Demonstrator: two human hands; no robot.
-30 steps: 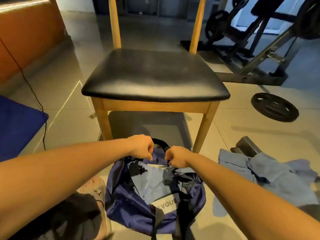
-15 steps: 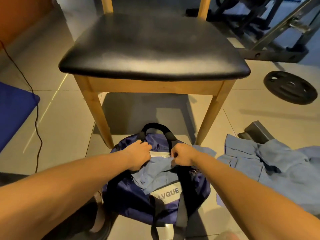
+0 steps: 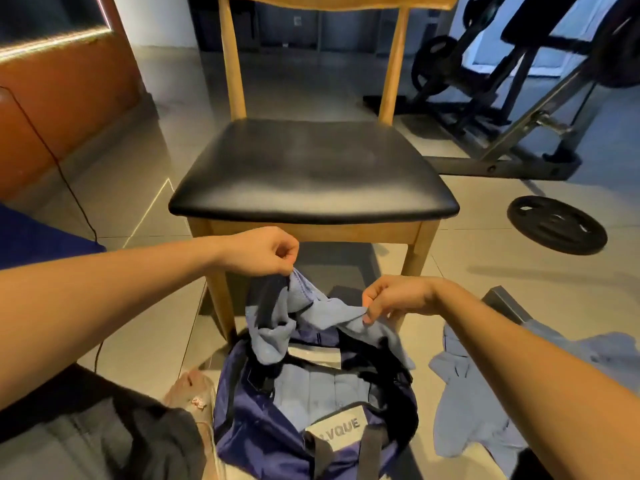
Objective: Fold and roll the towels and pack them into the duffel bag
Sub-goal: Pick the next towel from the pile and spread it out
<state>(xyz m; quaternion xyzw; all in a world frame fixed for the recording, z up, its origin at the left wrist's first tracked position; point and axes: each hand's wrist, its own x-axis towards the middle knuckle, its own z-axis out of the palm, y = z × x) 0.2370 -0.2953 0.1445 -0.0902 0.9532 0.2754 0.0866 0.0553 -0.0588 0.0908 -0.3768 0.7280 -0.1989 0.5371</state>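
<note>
My left hand (image 3: 263, 252) and right hand (image 3: 398, 299) pinch a towel (image 3: 341, 311) just lifted from the bag (image 3: 263, 441) below; it hangs between my fingers (image 3: 367, 315), ready for folding.

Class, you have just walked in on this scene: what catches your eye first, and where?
The left hand and right hand pinch a light blue towel, held up over the open navy duffel bag on the floor at bottom centre. Behind stands a wooden chair with a black padded seat; a round black weight plate lies on the tiles to its right.
</note>
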